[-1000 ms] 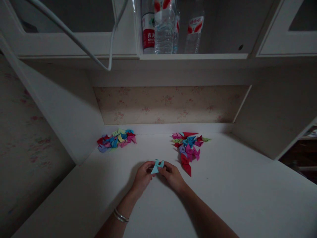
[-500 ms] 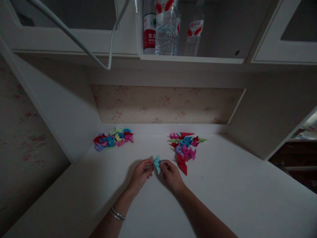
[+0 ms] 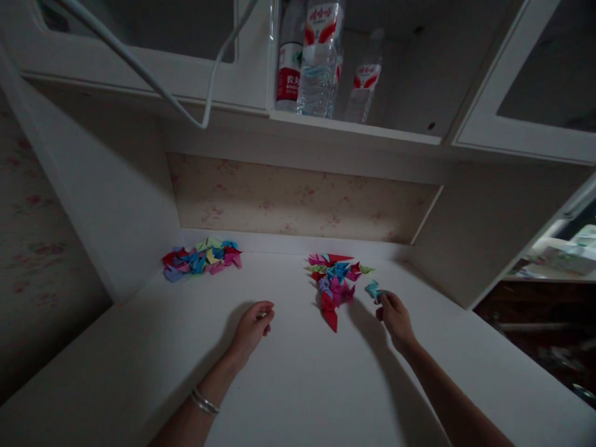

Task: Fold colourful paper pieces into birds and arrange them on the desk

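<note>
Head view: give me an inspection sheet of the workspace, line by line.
Surface: white tabletop, dimly lit.
Job's things: light-blue folded paper beside the right paper pile; left paper pile near the back edge.
Clutter: plastic bottles on the shelf above.
Hands: right hand pinches the light-blue folded paper; left hand loosely curled, holding nothing visible.
Cables: white cord-like line before the upper cabinet.
Surroundings: floral panel behind.

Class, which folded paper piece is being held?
The light blue piece, pinched in the right hand; the others lie in the left pile and right pile.
</note>
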Tool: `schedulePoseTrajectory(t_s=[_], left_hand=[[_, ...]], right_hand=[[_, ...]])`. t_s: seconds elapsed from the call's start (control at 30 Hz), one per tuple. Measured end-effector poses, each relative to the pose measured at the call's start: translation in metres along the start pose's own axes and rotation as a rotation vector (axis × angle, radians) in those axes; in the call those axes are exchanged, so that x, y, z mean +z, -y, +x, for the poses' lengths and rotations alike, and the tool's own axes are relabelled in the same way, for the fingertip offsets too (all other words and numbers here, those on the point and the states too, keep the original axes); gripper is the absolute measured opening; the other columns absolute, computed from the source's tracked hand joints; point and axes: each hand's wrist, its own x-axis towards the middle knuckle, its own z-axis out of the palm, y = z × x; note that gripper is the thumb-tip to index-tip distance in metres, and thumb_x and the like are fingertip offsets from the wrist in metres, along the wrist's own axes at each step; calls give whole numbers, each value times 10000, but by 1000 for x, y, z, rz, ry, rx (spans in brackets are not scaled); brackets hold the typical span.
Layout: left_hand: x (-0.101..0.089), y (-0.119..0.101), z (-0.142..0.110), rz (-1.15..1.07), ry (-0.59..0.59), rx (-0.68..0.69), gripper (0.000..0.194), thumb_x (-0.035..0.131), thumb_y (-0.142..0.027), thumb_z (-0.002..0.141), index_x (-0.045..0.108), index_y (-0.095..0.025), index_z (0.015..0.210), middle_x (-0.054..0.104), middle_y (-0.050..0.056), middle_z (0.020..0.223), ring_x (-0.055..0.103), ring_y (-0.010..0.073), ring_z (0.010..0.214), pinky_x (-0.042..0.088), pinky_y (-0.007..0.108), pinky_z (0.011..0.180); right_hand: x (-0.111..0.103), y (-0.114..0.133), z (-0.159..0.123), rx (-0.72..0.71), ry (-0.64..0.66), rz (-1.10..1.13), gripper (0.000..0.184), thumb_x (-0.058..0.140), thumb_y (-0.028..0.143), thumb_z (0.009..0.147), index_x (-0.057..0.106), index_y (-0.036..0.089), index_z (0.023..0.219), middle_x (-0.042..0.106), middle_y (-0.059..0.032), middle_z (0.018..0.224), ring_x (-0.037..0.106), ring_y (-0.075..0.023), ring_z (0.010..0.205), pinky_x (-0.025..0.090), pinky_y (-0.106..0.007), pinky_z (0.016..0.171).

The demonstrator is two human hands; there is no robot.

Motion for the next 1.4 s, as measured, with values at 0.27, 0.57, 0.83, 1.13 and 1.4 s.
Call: schedulePoseTrajectory(t_s=[0.27,0.57,0.83,1.13,1.4], left_hand=[[-1,0,0,-4,16,-3,382,675,-383,666,625,-129,947,595,13,806,494,67,477,353,213,437],[-2,-5,-2,4,17,-13,378,697,-382,659,632,-129,932,591,0,735,492,77,487,345,212,447],[-1,-6,-3,-5,25,-18,371,696,-371,655,633,-123,925,582,-6,721,472,73,484,344,214,451],[0,-9,-4,-65,23,-45,373,717,-378,615,628,-138,886,582,-18,711,465,68,473,336,213,446],[0,-9,-4,-60,31,-33,372,713,-370,619,637,-135,897,591,-10,720,473,70,473,340,212,447]], right_hand=[[-11,-30,36,6,177,-279,222,436,341,790,611,206,805,607,2,595,536,-150,496,372,-250,517],[-3,-31,53,-45,265,-380,204,483,281,784,653,204,867,652,-29,680,581,-178,612,379,-259,587],[1,-34,61,-68,347,-387,245,455,223,779,631,201,948,637,-14,635,550,-156,545,358,-242,534],[1,-40,60,-43,314,-292,332,455,182,734,603,214,1030,666,-17,710,535,-139,507,371,-243,518],[-9,-39,54,19,171,-110,364,464,255,704,579,190,1043,630,-4,687,472,-103,403,350,-222,417]])
